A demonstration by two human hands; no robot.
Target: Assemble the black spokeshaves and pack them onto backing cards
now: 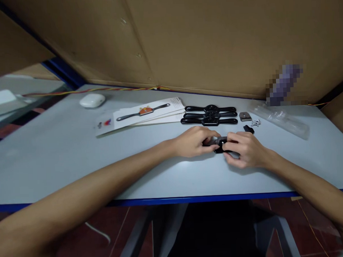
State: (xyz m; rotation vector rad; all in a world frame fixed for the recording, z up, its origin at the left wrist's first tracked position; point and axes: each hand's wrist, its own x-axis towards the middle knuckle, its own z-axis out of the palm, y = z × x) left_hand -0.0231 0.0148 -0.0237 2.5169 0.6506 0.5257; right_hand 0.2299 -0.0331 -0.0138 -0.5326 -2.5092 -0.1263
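Both hands are on a black spokeshave [219, 149] low over the table, its handles mostly covered by my fingers. My left hand [195, 141] grips its left side, thumb and forefinger closed near the middle. My right hand [244, 148] pinches it from the right, and whether a small part is between those fingers is hidden. Just beyond lie three black spokeshave bodies [210, 114] in a stack of rows. To their right are metal blades [245, 116], a small pile of screws [255, 123] and a black cap piece [249, 129].
Printed cards [156, 111] with a spokeshave picture lie behind my left hand. A white rounded case [92, 100] sits at the back left. Clear plastic packaging [283, 120] lies at the right, near a blurred purple object [284, 85]. A cardboard wall [201, 40] stands behind the table [62, 163].
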